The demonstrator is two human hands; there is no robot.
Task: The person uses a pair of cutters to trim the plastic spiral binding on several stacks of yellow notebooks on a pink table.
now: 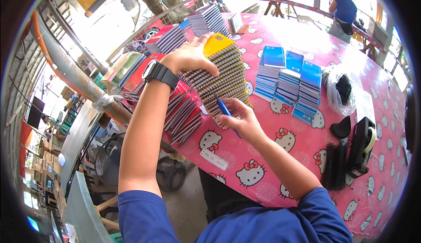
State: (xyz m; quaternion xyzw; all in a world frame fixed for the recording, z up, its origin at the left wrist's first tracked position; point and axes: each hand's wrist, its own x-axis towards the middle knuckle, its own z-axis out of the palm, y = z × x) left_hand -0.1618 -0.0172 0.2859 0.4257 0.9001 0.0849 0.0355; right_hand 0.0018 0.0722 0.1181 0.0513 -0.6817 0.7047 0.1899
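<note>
Covering the table (333,45), pink cartoon-cat cloth, open-air workshop beyond.

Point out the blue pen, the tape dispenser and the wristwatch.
blue pen (224,109), head view, on the barrel just above the right hand's fingers.
tape dispenser (360,148), head view, on its black body.
wristwatch (154,71), head view, on the black case on the left wrist.

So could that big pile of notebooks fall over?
It might. The tall stack leans, and only the left hand on top steadies it. It could slide onto the red notebooks beside it. Those sit by the table edge, so some might drop to the floor. The right hand holds a blue pen against the spirals, which could snag.
</note>
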